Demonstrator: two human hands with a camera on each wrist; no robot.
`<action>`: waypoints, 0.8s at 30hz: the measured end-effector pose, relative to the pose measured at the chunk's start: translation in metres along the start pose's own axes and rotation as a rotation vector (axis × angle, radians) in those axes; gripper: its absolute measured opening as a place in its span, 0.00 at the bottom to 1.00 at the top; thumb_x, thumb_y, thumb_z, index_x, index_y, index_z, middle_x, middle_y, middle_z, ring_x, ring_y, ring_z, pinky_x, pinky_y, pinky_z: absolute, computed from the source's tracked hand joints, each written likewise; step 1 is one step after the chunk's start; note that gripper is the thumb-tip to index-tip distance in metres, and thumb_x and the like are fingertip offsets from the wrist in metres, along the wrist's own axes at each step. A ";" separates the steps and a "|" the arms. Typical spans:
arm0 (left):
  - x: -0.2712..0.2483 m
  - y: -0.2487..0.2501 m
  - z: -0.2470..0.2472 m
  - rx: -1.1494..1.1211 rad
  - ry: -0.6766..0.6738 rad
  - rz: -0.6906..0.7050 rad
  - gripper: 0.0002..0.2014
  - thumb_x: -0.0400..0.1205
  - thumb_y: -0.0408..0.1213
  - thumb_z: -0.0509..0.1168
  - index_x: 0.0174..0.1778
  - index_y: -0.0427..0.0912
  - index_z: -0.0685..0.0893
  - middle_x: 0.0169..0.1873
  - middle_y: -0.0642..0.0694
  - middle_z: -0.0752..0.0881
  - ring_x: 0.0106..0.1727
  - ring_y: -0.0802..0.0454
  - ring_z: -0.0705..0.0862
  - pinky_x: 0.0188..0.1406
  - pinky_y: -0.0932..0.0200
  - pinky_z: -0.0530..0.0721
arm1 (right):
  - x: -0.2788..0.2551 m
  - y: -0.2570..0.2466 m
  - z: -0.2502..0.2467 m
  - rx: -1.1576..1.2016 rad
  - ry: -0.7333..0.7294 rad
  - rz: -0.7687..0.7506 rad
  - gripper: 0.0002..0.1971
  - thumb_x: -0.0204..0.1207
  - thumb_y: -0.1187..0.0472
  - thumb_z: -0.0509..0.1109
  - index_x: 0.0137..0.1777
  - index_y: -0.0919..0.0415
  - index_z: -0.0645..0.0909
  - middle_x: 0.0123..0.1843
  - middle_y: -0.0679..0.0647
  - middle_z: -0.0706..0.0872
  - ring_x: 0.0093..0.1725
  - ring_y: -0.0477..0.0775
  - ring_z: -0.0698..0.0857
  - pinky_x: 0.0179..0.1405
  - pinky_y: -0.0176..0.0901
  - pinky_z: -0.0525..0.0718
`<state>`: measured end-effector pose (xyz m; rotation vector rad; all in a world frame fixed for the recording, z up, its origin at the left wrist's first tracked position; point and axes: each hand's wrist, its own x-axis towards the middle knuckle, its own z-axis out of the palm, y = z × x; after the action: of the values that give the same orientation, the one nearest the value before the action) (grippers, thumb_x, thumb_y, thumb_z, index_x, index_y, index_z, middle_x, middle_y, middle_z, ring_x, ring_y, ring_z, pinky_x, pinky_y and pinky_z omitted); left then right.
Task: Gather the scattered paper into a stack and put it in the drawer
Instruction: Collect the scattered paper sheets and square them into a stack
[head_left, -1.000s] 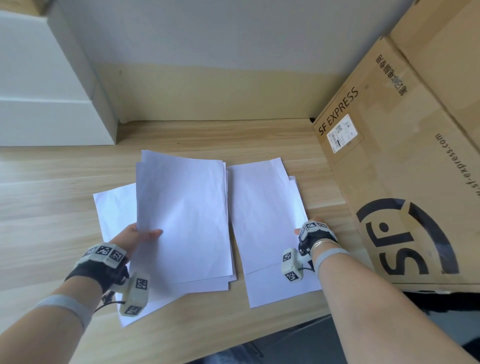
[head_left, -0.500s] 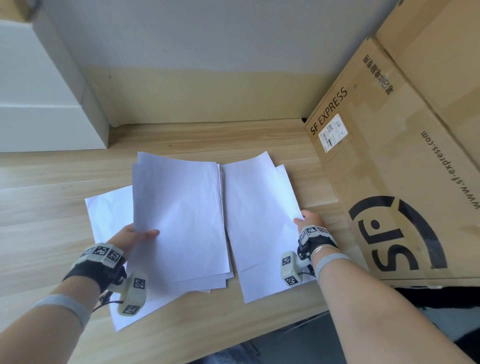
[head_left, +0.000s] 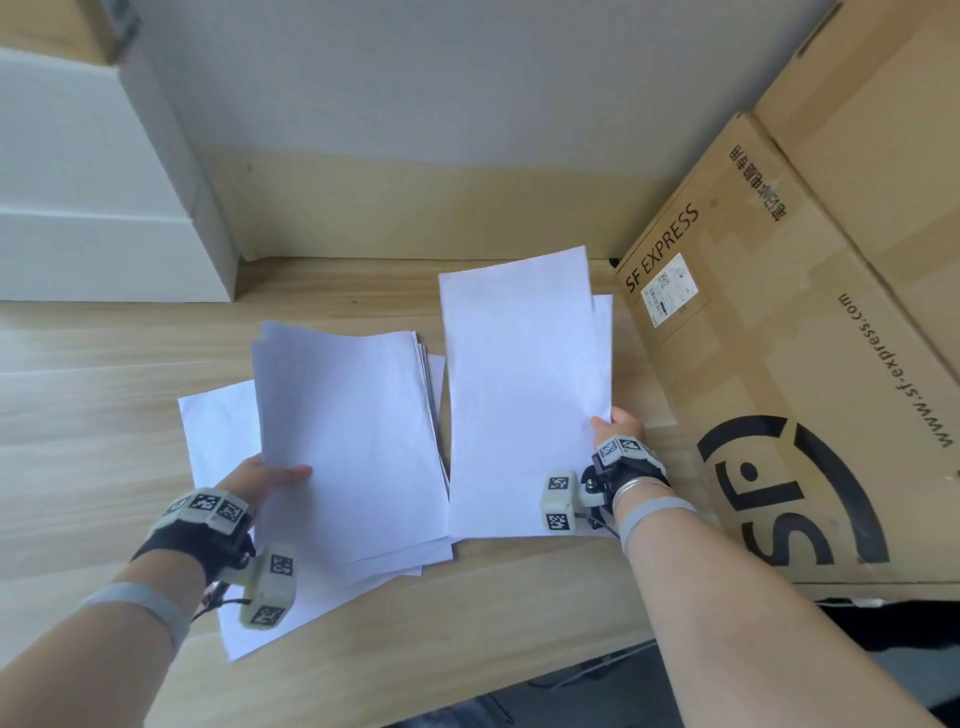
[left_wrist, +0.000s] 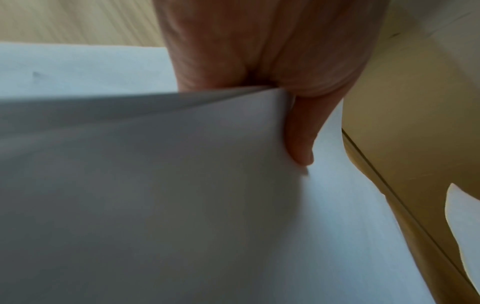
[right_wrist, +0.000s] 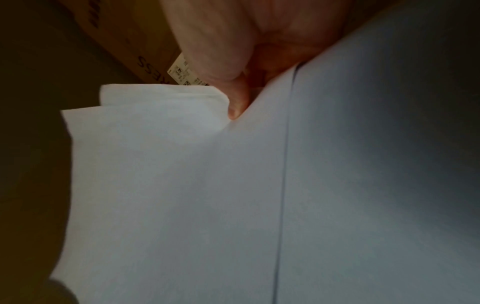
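White paper sheets lie on the wooden desk (head_left: 93, 415). My left hand (head_left: 265, 475) grips the left edge of a loose stack of sheets (head_left: 348, 436), thumb on top, fingers hidden beneath; the left wrist view shows a finger (left_wrist: 301, 142) under the lifted sheets (left_wrist: 155, 185). One more sheet (head_left: 218, 431) lies flat under that stack at the left. My right hand (head_left: 618, 423) pinches the right edge of two sheets (head_left: 524, 395) raised off the desk; in the right wrist view a fingertip (right_wrist: 237, 102) presses into the paper (right_wrist: 207, 185).
A large SF Express cardboard box (head_left: 789, 364) stands on the right, close to my right hand. A white cabinet (head_left: 104, 197) sits at the back left. The wall runs along the desk's far edge; the desk's front edge is just below my forearms.
My right hand has lifted the right-hand sheets off the desk and tipped them up toward the wall. My left hand keeps its hold on the left stack.
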<state>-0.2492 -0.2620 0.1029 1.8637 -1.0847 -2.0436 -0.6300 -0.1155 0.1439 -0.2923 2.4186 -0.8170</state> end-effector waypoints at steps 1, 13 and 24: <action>0.000 0.000 -0.002 0.001 -0.001 -0.006 0.08 0.78 0.25 0.66 0.53 0.31 0.79 0.37 0.36 0.85 0.36 0.39 0.84 0.38 0.49 0.81 | 0.002 0.000 0.001 -0.009 -0.003 0.008 0.11 0.75 0.71 0.60 0.53 0.79 0.78 0.38 0.59 0.74 0.26 0.52 0.69 0.24 0.36 0.65; -0.003 -0.001 -0.002 0.026 0.034 -0.011 0.21 0.77 0.28 0.69 0.65 0.27 0.77 0.52 0.31 0.84 0.51 0.34 0.83 0.59 0.39 0.81 | -0.041 -0.048 0.076 -0.355 -0.396 -0.102 0.17 0.80 0.66 0.58 0.66 0.61 0.78 0.63 0.63 0.84 0.55 0.61 0.84 0.55 0.46 0.79; -0.005 -0.004 0.000 0.015 0.046 0.015 0.25 0.76 0.38 0.71 0.67 0.30 0.77 0.61 0.31 0.84 0.61 0.33 0.83 0.67 0.40 0.79 | -0.076 -0.062 0.141 -0.697 -0.494 -0.301 0.20 0.84 0.63 0.54 0.28 0.58 0.57 0.32 0.54 0.69 0.45 0.58 0.73 0.29 0.38 0.67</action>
<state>-0.2465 -0.2565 0.1041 1.8946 -1.1024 -1.9798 -0.4853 -0.2057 0.1236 -1.0109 2.1154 0.0373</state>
